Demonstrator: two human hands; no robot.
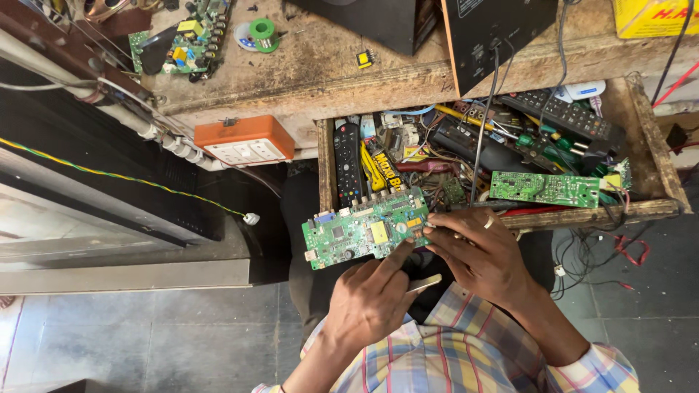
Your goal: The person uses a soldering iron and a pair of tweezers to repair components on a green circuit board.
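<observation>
A worn wooden bench [306, 80] is standing above a grey tiled floor, and its drawer [659, 156] is hanging open, stuffed with remotes, wires and small boards. An orange socket box [244, 140] is sitting on the bench edge, and a green tape roll [262, 30] is lying on top.

The person is holding a green board [364, 229] out in the air, just in front of the drawer's front edge and over their lap. The right hand [477, 255] is pinching the board's right end with its fingers closed on it. The left hand [371, 302] is reaching up from below, with one finger touching the board's lower edge. That hand also seems to be gripping a thin pale tool [424, 284], but I cannot tell what kind it is.

What could go wrong? Only one end of the board is being gripped, so it could tip and fall to the hard floor. Its far end could catch on the wires spilling out of the drawer. The tool could slip and scratch the tiny parts. A black cable [486, 109] is hanging down close by and could get pulled by an arm.
</observation>
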